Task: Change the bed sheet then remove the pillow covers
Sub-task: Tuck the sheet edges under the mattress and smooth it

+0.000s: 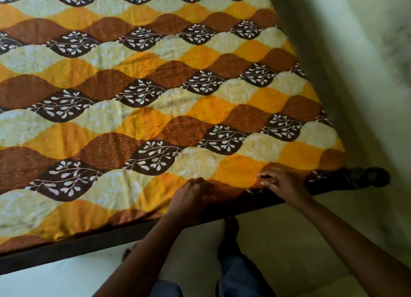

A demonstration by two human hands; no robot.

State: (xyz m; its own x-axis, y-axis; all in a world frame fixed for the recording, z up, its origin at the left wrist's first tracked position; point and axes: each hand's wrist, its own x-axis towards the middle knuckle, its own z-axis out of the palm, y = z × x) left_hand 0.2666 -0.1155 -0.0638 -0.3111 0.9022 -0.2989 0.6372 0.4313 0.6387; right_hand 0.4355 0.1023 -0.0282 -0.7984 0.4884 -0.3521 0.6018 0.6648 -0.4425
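A bed sheet (133, 96) printed with wavy bands of orange, brown and cream, and dark leaf shapes with white sprigs, lies spread flat over the bed and fills most of the view from the left edge across. Its near hem runs along the dark bed frame (66, 250), which slants up from lower left to right. Below the frame is a pale floor (55, 281).

The left hand (191, 198) sits on the sheet right at the near hem, back of the hand up, with its fingers curled down onto the cloth. The blur hides whether they have hold of the cloth or only press on it.

Just right of that arm, below the frame, a bare foot (231, 227) stands on the floor above a blue trouser leg (240, 274).

The right hand (282, 183) is on the same hem, near the left hand but apart from it. Its fingers are bent and a little spread, with the tips on the sheet. Whether it pinches the edge cannot be told.

Further right the sheet ends at the bed's near corner, where a dark rounded post (364, 176) sticks out. A pale green wall (355, 51) runs along the right side of the bed.
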